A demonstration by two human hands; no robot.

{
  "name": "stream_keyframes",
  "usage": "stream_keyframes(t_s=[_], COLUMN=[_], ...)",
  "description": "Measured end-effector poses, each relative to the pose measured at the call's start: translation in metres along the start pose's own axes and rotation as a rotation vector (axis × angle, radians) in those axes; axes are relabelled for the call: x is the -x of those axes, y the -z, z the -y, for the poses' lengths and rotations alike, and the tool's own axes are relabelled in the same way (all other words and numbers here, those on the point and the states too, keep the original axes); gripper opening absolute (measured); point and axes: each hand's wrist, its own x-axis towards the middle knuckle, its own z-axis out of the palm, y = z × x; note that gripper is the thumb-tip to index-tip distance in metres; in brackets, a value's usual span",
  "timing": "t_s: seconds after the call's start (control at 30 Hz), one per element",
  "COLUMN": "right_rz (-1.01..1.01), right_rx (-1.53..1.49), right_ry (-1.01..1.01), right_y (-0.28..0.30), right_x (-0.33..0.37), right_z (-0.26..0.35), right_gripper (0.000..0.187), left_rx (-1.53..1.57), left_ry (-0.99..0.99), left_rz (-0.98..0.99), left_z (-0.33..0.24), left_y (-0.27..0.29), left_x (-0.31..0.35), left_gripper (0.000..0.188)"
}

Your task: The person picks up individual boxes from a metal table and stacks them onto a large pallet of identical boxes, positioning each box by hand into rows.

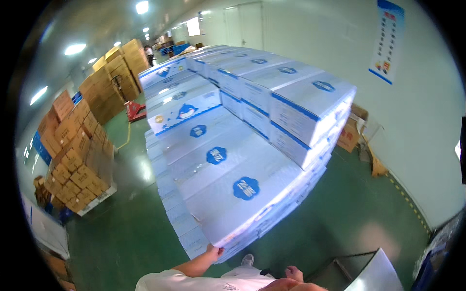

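A large stack of white cartons (218,186) with blue badges and wavy blue borders fills the middle. My left hand (214,251) is at the near left corner of the closest carton (272,184), its fingers curled against the lower edge. That carton lies in the lower top row of the stack. Beyond and to the right, more white cartons (296,114) rise a step higher. My right hand (293,273) hangs low before my body, apart from the stack, with its fingers curled in and nothing visible in them.
Brown cartons (80,155) stand stacked on a pallet at left, with a red pallet jack (135,111) beyond. A metal-framed cart (369,271) is near my right side. An open brown carton (350,133) sits by the pale wall (330,53). Green floor (126,233) surrounds the stack.
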Motion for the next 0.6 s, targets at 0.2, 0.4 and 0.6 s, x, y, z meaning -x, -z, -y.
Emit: stream_keyframes(t_s=[0.2,0.4,0.6], right_rz=[-0.389,-0.747,-1.314], right_rx=[0.321,-0.005,0.462], right_ry=[-0.259,-0.614,-0.486], right_y=[0.004,0.146,0.261], right_x=[0.093,0.179,0.281], right_z=[-0.299,-0.251,-0.328], right_gripper=[0.033,0.03,0.038], left_rx=[-1.018,-1.921,-1.844], left_ry=[0.267,-0.369,-0.287], left_rz=[0.278,0.866,0.755], left_z=[0.115,0.166,0.204], left_y=[0.015,-0.01,-0.134], left_x=[0.016,0.001,0.1], left_gripper=[0.021,0.033,0.03])
